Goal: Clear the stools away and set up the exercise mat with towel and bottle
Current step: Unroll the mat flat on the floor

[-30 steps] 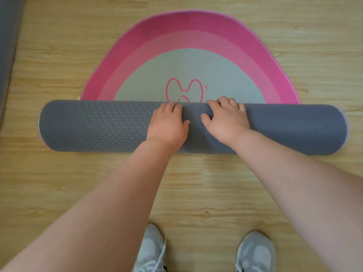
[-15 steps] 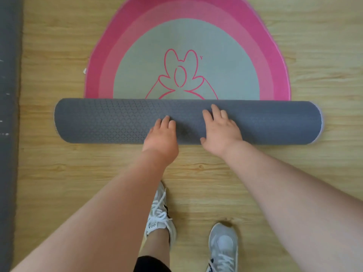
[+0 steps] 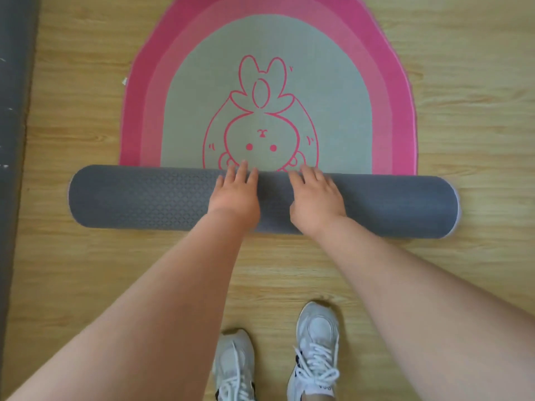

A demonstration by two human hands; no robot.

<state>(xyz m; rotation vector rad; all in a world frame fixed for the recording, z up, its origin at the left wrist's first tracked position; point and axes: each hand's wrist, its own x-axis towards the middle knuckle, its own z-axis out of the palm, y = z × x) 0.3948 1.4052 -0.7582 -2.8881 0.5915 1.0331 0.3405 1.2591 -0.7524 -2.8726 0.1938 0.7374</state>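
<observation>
The exercise mat [image 3: 289,53] lies partly unrolled on the wooden floor, with pink bands around a grey-green centre and a pink rabbit drawing. Its still-rolled part [image 3: 139,198] is a grey textured cylinder lying crosswise just in front of me. My left hand [image 3: 236,195] and my right hand [image 3: 315,198] rest flat on top of the roll near its middle, fingers spread and pointing away from me. Neither hand grips anything. No towel, bottle or stool is in view.
A dark grey strip [image 3: 14,140] runs along the left edge of the view. My two feet in white sneakers [image 3: 315,351] stand on the wooden floor [image 3: 463,111] just behind the roll.
The roll has moved toward me and more of the mat lies flat, so the whole rabbit drawing shows. My hands stayed on top of the roll and my feet stepped back.
</observation>
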